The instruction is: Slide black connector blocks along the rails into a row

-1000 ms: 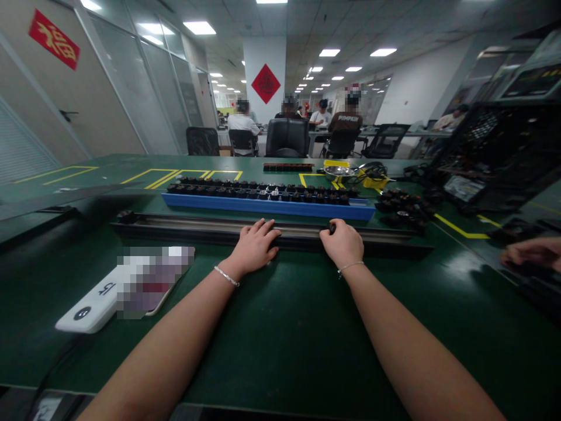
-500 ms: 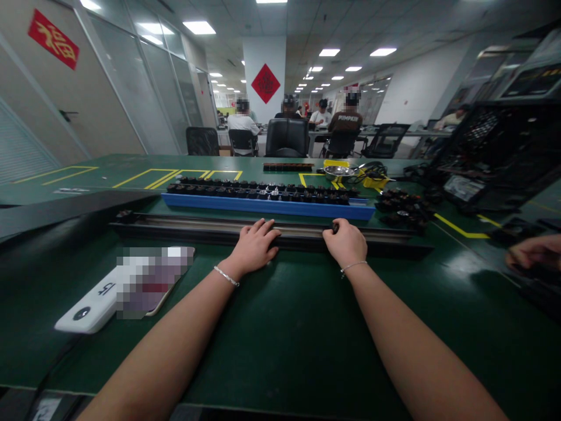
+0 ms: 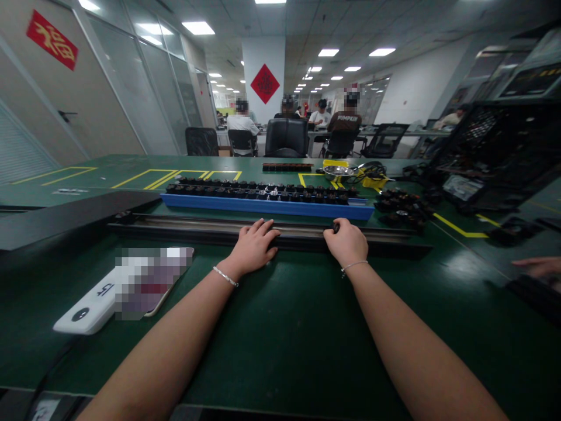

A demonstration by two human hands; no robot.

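A long dark metal rail (image 3: 184, 229) lies across the green table (image 3: 289, 327) in front of me. My left hand (image 3: 255, 245) rests on the rail with its fingers stretched flat over it. My right hand (image 3: 348, 241) is curled closed at the rail, fingertips pinched on a small dark part (image 3: 335, 225) at its top edge. Behind the rail runs a blue tray (image 3: 267, 206) carrying a row of several small black parts (image 3: 258, 190).
A white device (image 3: 103, 295) lies at the left. A long dark bar (image 3: 74, 217) juts in from the left. Loose black parts (image 3: 401, 207), a metal bowl (image 3: 338, 171) and a black crate (image 3: 504, 152) stand at the right. Another person's hand (image 3: 541, 268) reaches in at the right edge. People sit behind.
My hands have stayed on the rail. The dark bar at the left has slid further in. The other person's hand at the right has moved down and outward.
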